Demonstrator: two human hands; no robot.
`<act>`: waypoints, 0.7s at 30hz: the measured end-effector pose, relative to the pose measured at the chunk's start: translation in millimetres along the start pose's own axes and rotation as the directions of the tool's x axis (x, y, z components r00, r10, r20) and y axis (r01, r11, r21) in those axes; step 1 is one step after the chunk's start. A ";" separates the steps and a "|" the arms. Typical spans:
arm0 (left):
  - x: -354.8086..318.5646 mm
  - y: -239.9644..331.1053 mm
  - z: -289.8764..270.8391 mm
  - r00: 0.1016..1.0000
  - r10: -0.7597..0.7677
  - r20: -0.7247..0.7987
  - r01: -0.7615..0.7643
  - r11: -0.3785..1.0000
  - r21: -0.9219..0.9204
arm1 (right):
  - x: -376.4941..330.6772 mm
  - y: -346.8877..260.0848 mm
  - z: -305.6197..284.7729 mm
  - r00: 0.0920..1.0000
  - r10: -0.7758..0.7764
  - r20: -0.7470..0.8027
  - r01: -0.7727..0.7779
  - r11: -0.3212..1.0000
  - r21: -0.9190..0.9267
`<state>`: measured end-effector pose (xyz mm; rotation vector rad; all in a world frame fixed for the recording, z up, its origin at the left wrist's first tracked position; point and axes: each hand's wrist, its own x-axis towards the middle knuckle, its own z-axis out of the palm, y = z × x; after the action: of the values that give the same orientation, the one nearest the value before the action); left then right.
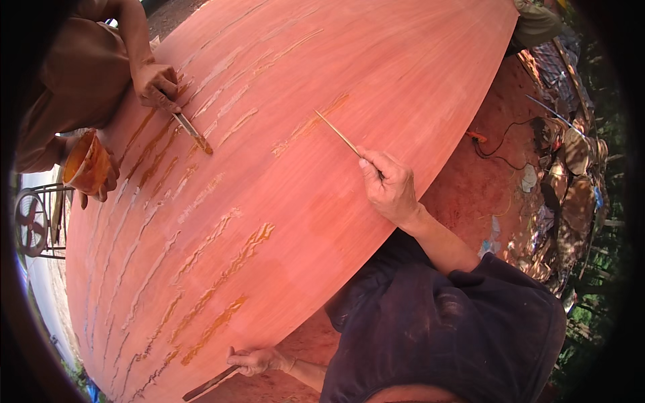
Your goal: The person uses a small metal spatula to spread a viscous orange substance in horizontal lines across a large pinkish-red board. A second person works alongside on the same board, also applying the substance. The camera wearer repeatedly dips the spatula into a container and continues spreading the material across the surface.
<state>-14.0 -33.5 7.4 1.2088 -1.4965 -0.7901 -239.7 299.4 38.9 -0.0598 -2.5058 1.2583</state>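
Observation:
My right hand (390, 185) is closed round a thin, pale, stick-like tool (338, 132). Its far tip is at an orange-brown streak (312, 124) on a large, curved, reddish wooden surface (316, 195). Lower down, my left hand (255, 361) grips a dark, flat, narrow tool (210, 384) near the surface's edge; its exact kind is unclear. Several rough ridges of filler-like paste (222, 275) run in slanting lines across the wood, some glossy and amber, others pale and dull.
At the upper left, a co-worker's hand (156, 87) holds a flat brush-like tool (191, 133) against the surface. Their other hand holds an orange-stained cup (87, 161). A fan-like wheel (31, 221) stands beyond. Reddish ground at right carries a dark cord (500, 156) and piled rubbish (564, 168).

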 end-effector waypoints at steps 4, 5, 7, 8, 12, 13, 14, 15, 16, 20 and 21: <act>0.7 -3.2 -0.6 0.999 -0.010 0.036 0.011 1.000 -0.027 | -2.0 3.6 -4.3 0.986 -0.131 0.101 0.146 0.976 -0.163; 0.6 -3.0 -0.6 0.998 -0.062 0.005 0.062 0.998 -0.008 | -3.2 2.6 -5.9 0.985 -0.113 0.132 0.128 0.986 -0.108; 0.9 -1.9 0.3 1.000 0.003 0.009 -0.003 1.000 -0.022 | -3.7 0.7 -8.1 0.989 -0.068 0.133 0.069 0.998 0.000; 0.9 -1.1 0.9 1.000 -0.002 -0.012 0.002 1.000 -0.002 | 0.2 2.1 -9.3 0.994 -0.036 0.102 0.031 0.998 0.051; -2.3 0.7 0.4 1.000 0.004 0.002 -0.004 1.000 -0.022 | 24.8 17.0 -7.7 0.993 -0.026 0.118 0.022 0.999 0.042; -2.7 0.1 0.7 1.000 -0.016 0.013 0.016 1.000 -0.023 | 26.9 19.6 -5.3 0.989 -0.079 0.121 0.076 0.997 0.034; -2.6 -0.2 0.0 1.000 -0.030 0.001 0.030 0.999 -0.010 | 27.7 21.6 -3.6 0.983 -0.138 0.121 0.135 0.990 0.031; -2.2 -1.5 1.2 1.000 -0.012 -0.009 0.011 0.999 -0.049 | 27.6 22.8 -1.4 0.973 -0.198 0.122 0.196 0.980 0.028; -0.9 -3.2 3.8 0.999 0.013 -0.039 -0.015 0.997 -0.075 | 25.6 22.8 0.5 0.969 -0.204 0.140 0.201 0.979 0.038; -1.9 -3.1 0.9 0.999 -0.022 -0.032 0.021 0.999 -0.045 | 14.7 16.0 7.7 0.968 -0.191 0.160 0.177 0.979 0.100; -2.5 -2.1 -0.2 1.000 -0.018 -0.007 0.018 0.999 -0.050 | 13.9 13.8 9.2 0.972 -0.171 0.163 0.153 0.981 0.119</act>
<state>-13.2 -31.7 4.8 1.1883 -1.4533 -0.8293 -257.1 303.2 26.8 0.2858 -2.5201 1.3771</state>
